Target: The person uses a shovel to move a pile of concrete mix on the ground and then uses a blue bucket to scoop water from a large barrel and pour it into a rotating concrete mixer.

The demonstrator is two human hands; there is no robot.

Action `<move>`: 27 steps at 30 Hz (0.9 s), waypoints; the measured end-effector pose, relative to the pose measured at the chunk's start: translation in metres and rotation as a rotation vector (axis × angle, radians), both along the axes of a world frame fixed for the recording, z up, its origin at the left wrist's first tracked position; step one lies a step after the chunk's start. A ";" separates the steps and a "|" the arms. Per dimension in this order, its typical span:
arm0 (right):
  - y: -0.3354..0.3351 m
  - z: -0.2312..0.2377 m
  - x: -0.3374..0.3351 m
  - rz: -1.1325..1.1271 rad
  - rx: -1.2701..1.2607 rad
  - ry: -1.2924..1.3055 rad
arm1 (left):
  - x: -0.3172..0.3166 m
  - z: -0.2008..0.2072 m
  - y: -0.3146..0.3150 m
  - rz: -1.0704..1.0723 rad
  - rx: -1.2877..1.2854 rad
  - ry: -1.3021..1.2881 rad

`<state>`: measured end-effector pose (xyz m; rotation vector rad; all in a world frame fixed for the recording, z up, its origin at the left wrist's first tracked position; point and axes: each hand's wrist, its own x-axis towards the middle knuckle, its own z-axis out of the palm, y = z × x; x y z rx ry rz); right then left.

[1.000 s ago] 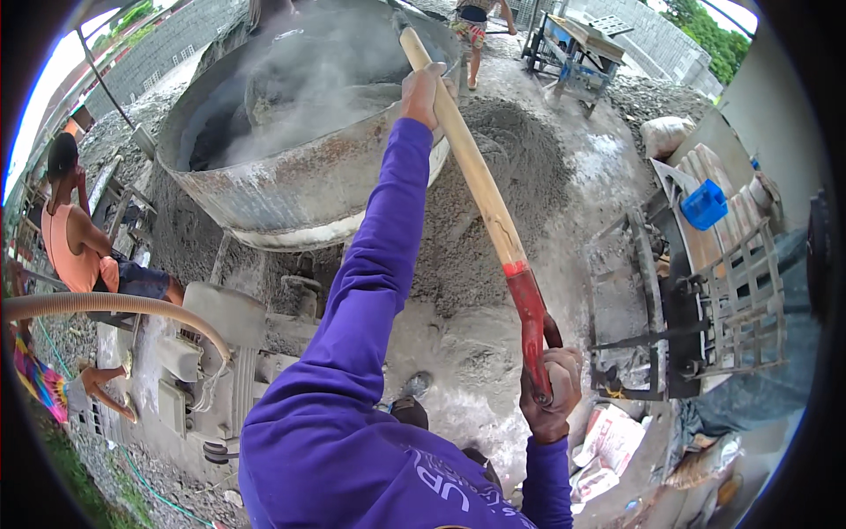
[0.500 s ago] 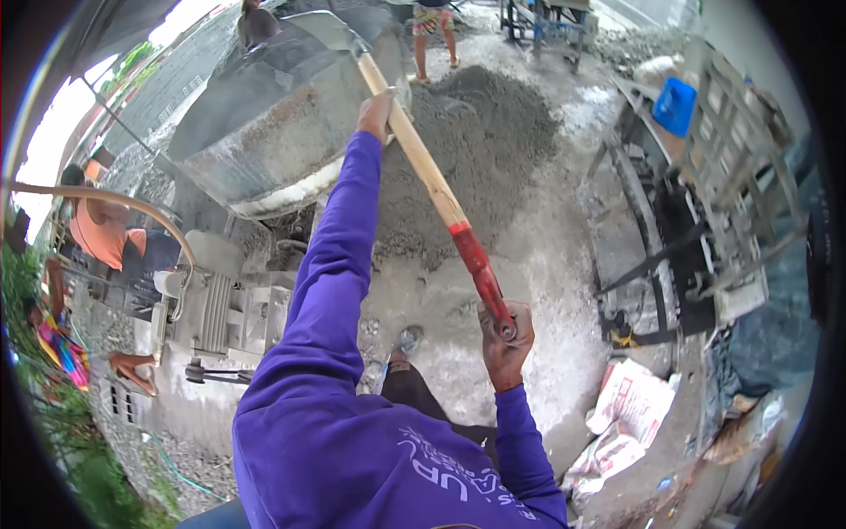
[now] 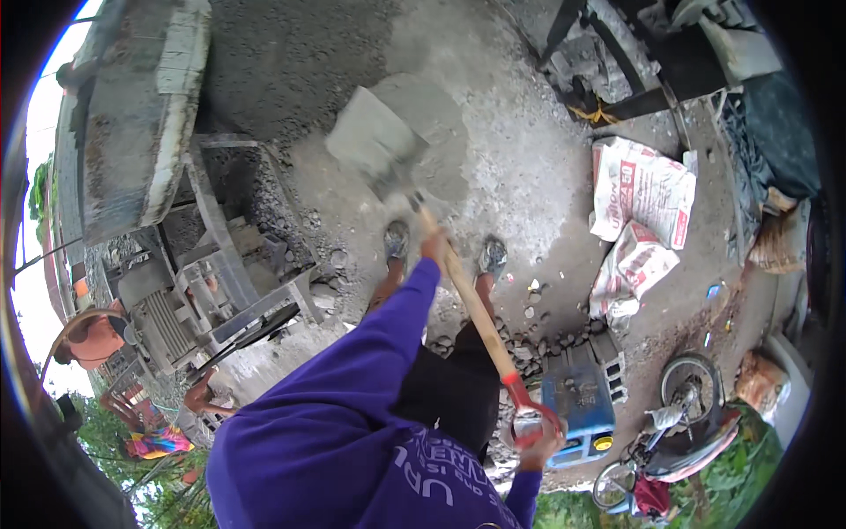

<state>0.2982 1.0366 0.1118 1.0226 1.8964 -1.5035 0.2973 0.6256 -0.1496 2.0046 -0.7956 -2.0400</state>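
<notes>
shovel (image 3: 478,315) slants across the middle of the scene, its grey blade (image 3: 372,132) at the far end and its red d-shaped grip (image 3: 518,397) at the near right. the left hand (image 3: 434,246) has its fingers curled round the wooden shaft (image 3: 464,286), just behind the blade's socket, and the right hand (image 3: 541,447) is wrapped round the red grip, though its single fingers are hard to make out. the blade is at the left edge of the wet grey patch (image 3: 441,115) on the concrete floor (image 3: 538,185); blur hides whether it touches the ground or bears a load. to handle it well, i would judge, the left hand should be a firm pivot while the right steers the tilt, with the blade low and level and its edge clear of the two shoes (image 3: 493,256). the red grip also calls for care, since the blue container (image 3: 577,397) with a yellow cap (image 3: 603,443) is just beside it at the near right
</notes>
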 end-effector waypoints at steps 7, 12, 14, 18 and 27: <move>0.121 0.045 -0.022 0.137 0.221 -0.175 | -0.041 -0.082 0.270 0.084 0.672 -0.079; 0.072 -0.024 -0.042 -0.148 0.404 -0.042 | -0.061 -0.136 0.239 0.062 0.562 -0.087; 0.052 -0.047 -0.055 0.029 0.336 -0.166 | -0.067 -0.172 0.176 0.061 0.630 0.000; -0.048 -0.151 -0.045 -0.154 0.286 -0.176 | -0.045 -0.241 0.025 0.064 0.281 -0.069; 0.013 -0.191 -0.027 -0.076 0.192 -0.171 | -0.058 -0.208 0.063 0.036 0.191 -0.189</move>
